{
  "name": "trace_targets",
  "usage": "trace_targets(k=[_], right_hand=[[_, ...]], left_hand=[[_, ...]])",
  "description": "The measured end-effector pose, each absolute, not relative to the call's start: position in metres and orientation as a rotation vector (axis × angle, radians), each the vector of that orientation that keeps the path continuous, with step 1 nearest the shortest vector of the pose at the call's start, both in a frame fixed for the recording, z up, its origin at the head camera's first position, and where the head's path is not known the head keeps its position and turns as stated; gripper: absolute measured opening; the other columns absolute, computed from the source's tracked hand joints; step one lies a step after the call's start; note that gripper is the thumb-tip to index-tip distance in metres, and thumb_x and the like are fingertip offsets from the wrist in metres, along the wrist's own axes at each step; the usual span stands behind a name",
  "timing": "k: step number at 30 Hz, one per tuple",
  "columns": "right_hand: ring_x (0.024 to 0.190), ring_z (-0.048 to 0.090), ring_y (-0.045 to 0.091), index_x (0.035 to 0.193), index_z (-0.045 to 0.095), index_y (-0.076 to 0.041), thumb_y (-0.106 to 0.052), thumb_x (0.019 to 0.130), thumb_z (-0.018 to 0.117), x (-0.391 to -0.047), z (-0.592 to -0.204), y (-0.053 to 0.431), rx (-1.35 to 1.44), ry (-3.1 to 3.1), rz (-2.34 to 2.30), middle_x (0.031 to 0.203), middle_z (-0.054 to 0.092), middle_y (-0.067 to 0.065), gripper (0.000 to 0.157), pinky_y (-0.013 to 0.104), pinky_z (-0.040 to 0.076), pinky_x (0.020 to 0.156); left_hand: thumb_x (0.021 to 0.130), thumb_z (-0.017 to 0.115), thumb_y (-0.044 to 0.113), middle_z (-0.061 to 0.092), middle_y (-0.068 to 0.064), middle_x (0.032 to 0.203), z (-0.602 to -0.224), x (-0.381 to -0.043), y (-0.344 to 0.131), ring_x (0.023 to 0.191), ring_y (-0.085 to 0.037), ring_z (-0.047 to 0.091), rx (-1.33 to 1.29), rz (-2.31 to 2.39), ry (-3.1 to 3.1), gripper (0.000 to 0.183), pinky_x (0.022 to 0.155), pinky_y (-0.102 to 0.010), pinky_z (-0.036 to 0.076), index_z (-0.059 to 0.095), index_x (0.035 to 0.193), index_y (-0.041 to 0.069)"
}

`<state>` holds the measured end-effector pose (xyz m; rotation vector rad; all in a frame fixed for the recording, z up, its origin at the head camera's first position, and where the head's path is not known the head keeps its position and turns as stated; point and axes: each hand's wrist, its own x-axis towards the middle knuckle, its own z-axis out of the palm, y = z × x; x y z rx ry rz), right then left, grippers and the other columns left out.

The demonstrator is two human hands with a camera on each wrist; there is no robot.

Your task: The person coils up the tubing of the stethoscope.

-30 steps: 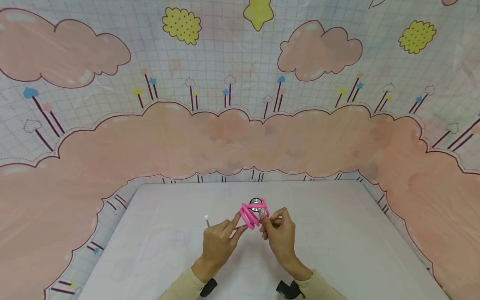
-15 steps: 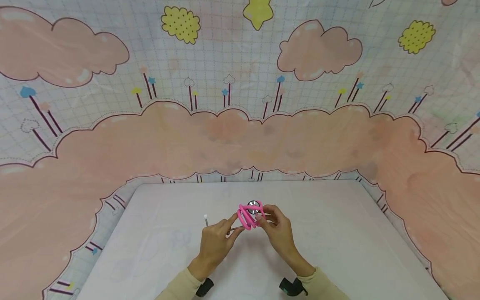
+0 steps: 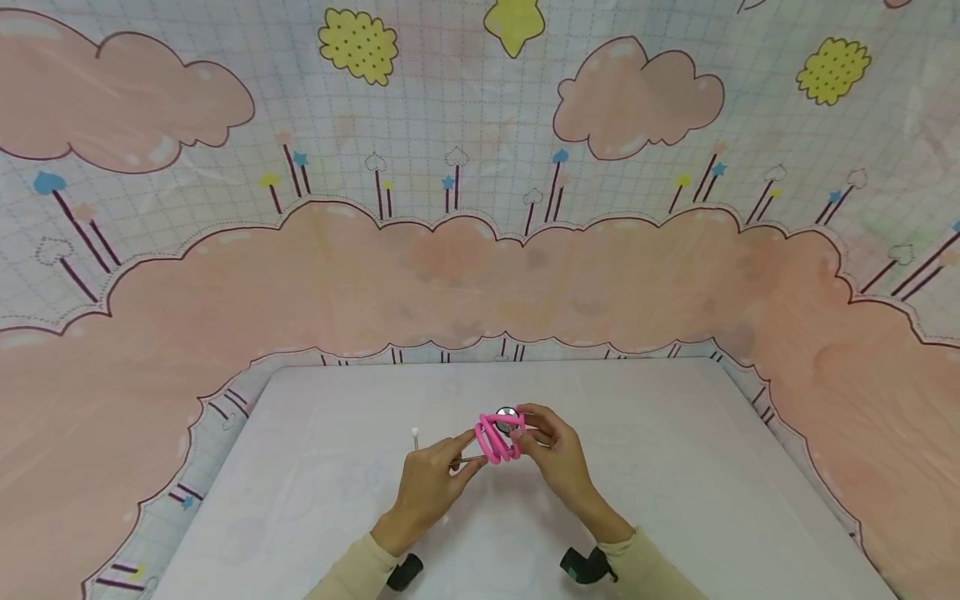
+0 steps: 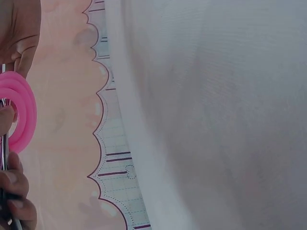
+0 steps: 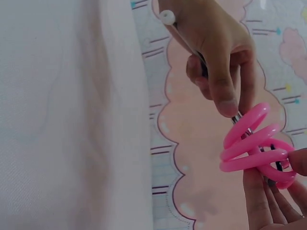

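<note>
A stethoscope with pink tubing [image 3: 491, 442] wound into a coil is held up between both hands over the table. Its round metal chestpiece [image 3: 507, 419] shows at the coil's upper right in the head view. My left hand [image 3: 431, 483] pinches the metal ear tubes on the left. A white ear tip [image 5: 168, 17] sticks out past that hand. From the right, my right hand [image 3: 558, 454] grips the coil by the chestpiece, thumb in front and fingers behind. In the left wrist view the pink coil [image 4: 29, 110] is cut off at the left edge.
A white-covered table [image 3: 675, 483] spreads beneath the hands. Behind it and along its sides runs a printed cloth [image 3: 525, 283] with clouds and stars. Black wrist camera mounts [image 3: 588, 567] sit under the sleeves.
My right hand has shifted its fingers up and around the coil, closer to the chestpiece. The coil has come slightly left and down. My left hand keeps its pinch on the ear tubes.
</note>
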<state>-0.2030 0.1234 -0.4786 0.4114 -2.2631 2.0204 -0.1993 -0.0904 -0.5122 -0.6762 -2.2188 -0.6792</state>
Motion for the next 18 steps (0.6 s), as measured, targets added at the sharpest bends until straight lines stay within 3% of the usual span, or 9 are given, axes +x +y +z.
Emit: trace_targets(k=[9,18], right_hand=[[0.099,0.07,0.019,0.131,0.058,-0.011,-0.017,0.093,0.069,-0.215,-0.483,0.121,0.324,-2.26,2.136,0.125,0.064,0.016,0.04,0.028,0.058,0.081],[0.094,0.07,0.016,0.13,0.058,-0.002,-0.01,0.09,0.07,-0.234,-0.494,0.115,0.253,-2.23,2.204,0.123,0.063,0.021,0.042,0.03,0.059,0.078]], left_hand=[[0.076,0.084,0.03,0.065,0.008,0.07,-0.512,-0.208,-0.093,0.059,-0.002,0.055,-0.659,-0.77,-2.314,0.041,0.055,-0.014,0.043,0.073,0.111,0.013],[0.08,0.082,0.027,0.065,0.005,0.078,-0.516,-0.224,-0.099,0.064,-0.002,0.047,-0.627,-0.884,-2.484,0.04,0.06,-0.017,0.042,0.071,0.116,0.012]])
